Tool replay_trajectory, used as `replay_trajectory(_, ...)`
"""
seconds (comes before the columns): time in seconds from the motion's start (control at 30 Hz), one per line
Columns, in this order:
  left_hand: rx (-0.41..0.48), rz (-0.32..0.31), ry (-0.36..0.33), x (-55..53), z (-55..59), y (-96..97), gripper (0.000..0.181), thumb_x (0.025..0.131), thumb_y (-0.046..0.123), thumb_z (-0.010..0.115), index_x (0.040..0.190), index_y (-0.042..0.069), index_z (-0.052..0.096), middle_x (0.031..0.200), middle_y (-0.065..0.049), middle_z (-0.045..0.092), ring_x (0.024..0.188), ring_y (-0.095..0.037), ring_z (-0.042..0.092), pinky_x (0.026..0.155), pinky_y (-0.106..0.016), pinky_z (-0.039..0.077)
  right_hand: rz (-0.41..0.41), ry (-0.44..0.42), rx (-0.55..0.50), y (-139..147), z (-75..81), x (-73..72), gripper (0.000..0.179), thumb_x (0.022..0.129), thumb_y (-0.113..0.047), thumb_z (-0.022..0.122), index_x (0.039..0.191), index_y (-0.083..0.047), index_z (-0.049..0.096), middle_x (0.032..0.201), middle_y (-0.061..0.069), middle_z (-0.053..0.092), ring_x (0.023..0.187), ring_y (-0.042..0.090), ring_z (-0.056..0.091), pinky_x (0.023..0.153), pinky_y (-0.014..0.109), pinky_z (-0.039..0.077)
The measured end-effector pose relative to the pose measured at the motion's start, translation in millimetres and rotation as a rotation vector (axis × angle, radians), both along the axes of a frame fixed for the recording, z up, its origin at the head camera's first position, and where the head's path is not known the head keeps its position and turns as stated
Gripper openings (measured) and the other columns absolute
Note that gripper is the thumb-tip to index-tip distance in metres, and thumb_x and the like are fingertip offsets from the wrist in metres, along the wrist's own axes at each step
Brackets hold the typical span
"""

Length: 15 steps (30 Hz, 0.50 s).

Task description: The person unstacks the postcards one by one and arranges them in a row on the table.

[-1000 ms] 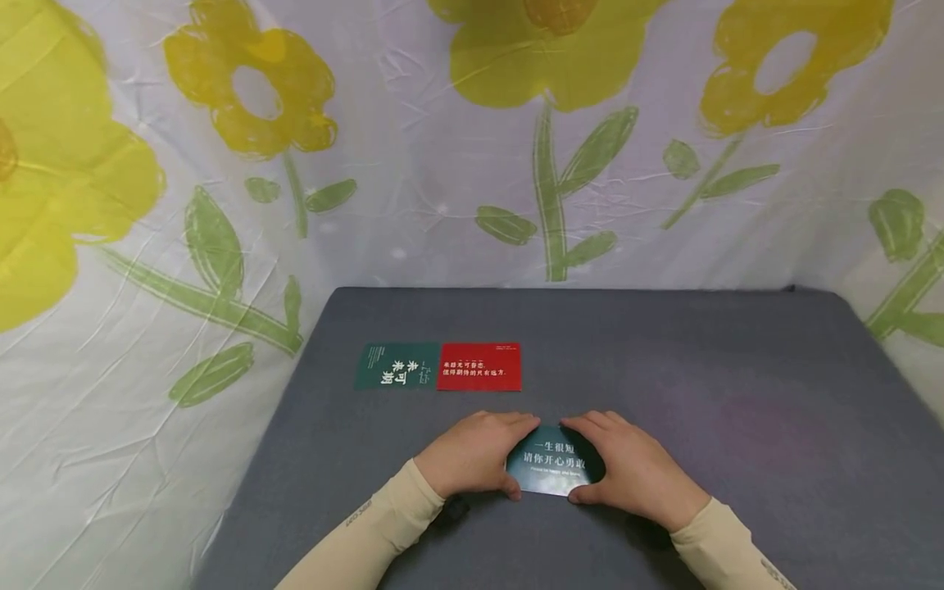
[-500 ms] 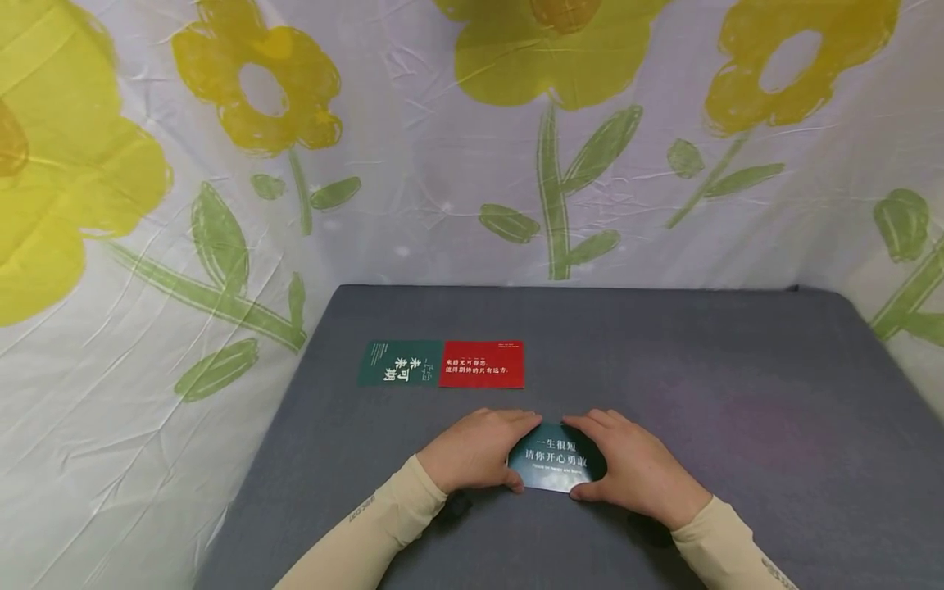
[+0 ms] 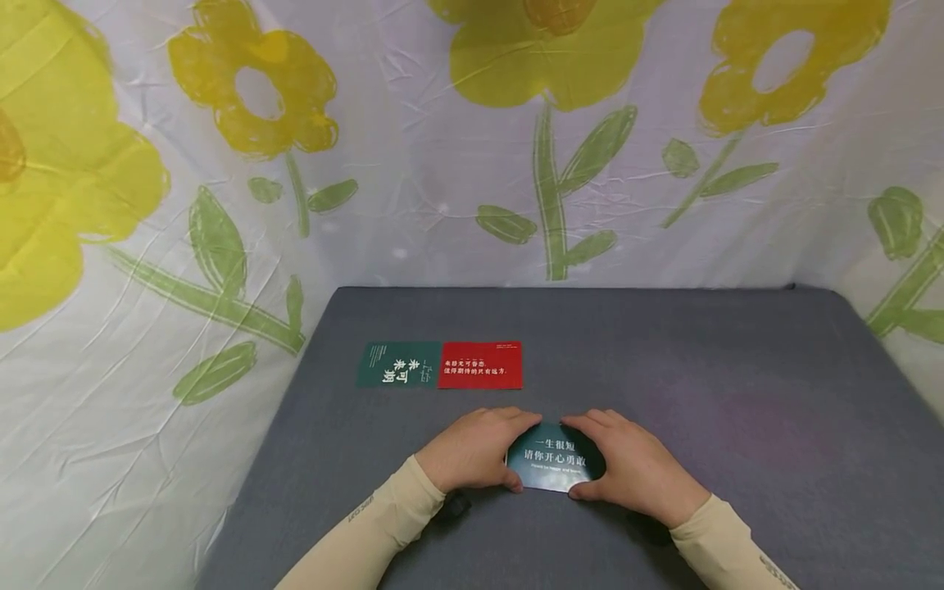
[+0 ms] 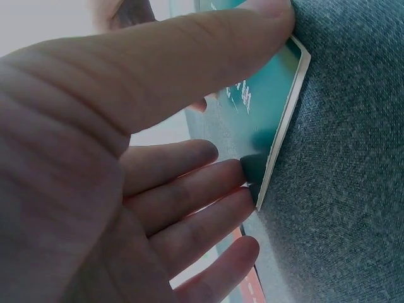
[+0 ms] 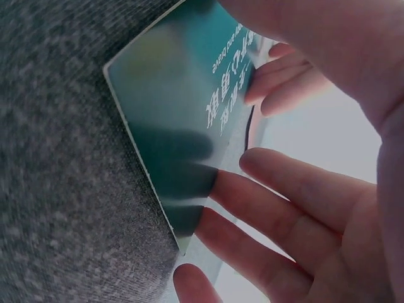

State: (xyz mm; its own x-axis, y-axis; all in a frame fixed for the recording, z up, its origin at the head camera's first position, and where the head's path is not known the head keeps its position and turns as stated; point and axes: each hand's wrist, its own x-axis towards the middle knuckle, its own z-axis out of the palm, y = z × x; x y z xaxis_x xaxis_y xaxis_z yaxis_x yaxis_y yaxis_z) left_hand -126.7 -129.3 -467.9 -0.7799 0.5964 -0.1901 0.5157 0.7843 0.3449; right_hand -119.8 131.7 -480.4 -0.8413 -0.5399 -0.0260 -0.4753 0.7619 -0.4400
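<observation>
While hands grip card edges, table extends rightward.

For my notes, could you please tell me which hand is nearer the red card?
Left: the left hand is directly below the red card in the head view; the right hand is below and farther right.

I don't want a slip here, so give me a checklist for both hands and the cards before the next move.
1. Left hand has thumb and fingers at opposite edges of the teal card: ok.
2. Right hand does the same at its other end: ok.
3. Teal card's lettering reads upright in the head view: ok.
4. Green card and red card lie side by side, beyond the hands: ok.
5. Teal card is a single sheet, not a stack: cannot tell.
6. Grip firm enough to lift: cannot tell.
</observation>
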Motion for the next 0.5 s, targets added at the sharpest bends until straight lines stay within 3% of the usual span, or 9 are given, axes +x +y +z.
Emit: replay_trajectory(0.5,0.044,0.009,-0.007,-2.3,-0.9,-2.9,0.087,0.079,0.036,0.098,0.155,0.016,0.060,0.144,0.002,0.069,0.121,-0.012,0.067,0.108,-0.029,0.057,0.009,0.021,-0.007,2.1,-2.6,-0.4,0.088,0.069,-0.043,0.102,0.144,-0.014,0.067,0.130,-0.001,0.070,0.120,0.021,0.066,0.102,0.049,0.060)
